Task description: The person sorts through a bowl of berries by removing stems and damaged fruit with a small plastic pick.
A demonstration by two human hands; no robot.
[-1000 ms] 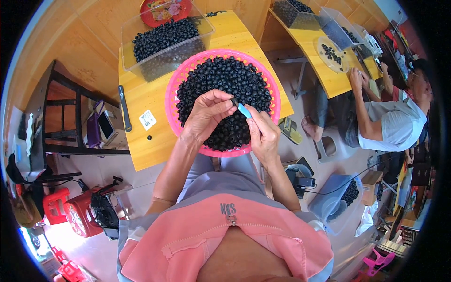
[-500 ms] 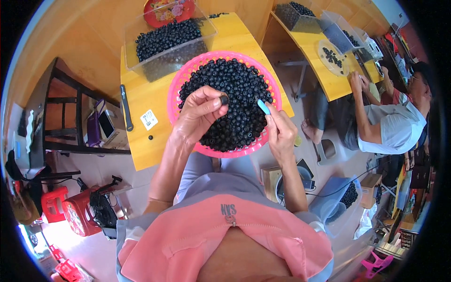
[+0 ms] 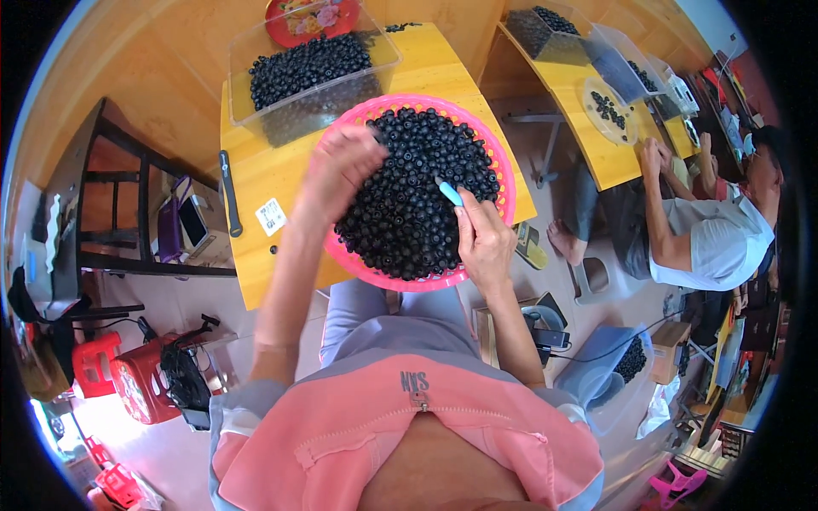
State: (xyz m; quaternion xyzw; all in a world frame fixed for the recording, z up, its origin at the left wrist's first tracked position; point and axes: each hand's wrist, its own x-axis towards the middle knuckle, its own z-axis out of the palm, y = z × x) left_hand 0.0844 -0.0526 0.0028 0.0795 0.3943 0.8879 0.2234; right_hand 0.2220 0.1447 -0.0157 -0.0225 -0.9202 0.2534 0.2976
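My left hand (image 3: 341,163) hangs over the left part of a pink round basket (image 3: 508,166). It is blurred by motion, and I cannot tell whether its bent fingers hold anything. The basket is filled with small black round pieces (image 3: 409,230), bead-like, some with a visible hole. My right hand (image 3: 487,243) is closed around a small tool with a light blue handle (image 3: 451,194). The tool's short darker tip points up and left over the pieces.
Behind the basket, a clear plastic bin (image 3: 319,94) of black pieces stands on the yellow table (image 3: 256,170), with a red floral tray (image 3: 311,21) beyond. A black-handled tool (image 3: 229,194) and a white label (image 3: 271,217) lie left. Another person (image 3: 711,221) works at a second table.
My left hand has moved up and left, and the dark piece in its fingers no longer shows. My right hand has shifted left and down with the blue-handled tool.
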